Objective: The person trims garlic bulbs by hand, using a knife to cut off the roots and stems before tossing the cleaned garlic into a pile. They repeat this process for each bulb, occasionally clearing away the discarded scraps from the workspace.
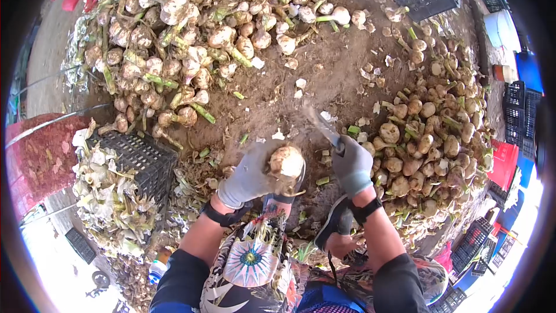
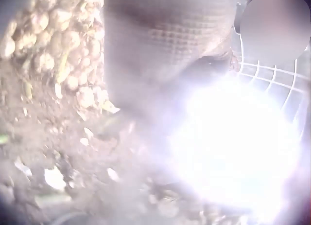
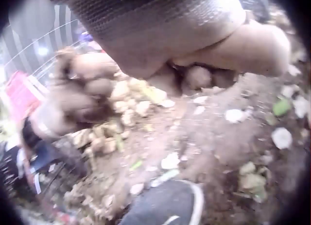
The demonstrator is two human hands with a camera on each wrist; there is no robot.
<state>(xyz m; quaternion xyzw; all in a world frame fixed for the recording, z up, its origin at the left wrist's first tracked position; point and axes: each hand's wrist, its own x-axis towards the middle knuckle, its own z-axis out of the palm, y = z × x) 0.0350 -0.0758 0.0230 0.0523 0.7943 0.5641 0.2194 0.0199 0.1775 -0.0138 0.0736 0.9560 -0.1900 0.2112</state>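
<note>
In the head view my gloved left hand (image 1: 248, 173) grips a large, dirt-streaked garlic bulb (image 1: 286, 161), its pale round side facing up. To the right of it, my gloved right hand (image 1: 353, 168) holds a knife (image 1: 324, 126) by the handle, its blade pointing up and left, apart from the bulb. The left wrist view is washed out by glare and shows only the glove (image 2: 170, 35), with the bulb hidden. In the right wrist view the right glove (image 3: 170, 30) is curled, thumb stretched along; the left hand is blurred behind.
A big heap of garlic with stems (image 1: 197, 40) lies ahead and left. Another pile of trimmed bulbs (image 1: 425, 133) is at the right. A black crate (image 1: 153, 165) with leafy scraps stands at left. Peel and stem bits litter the dirt floor (image 1: 341, 64). A shoe (image 1: 333, 220) is below the right hand.
</note>
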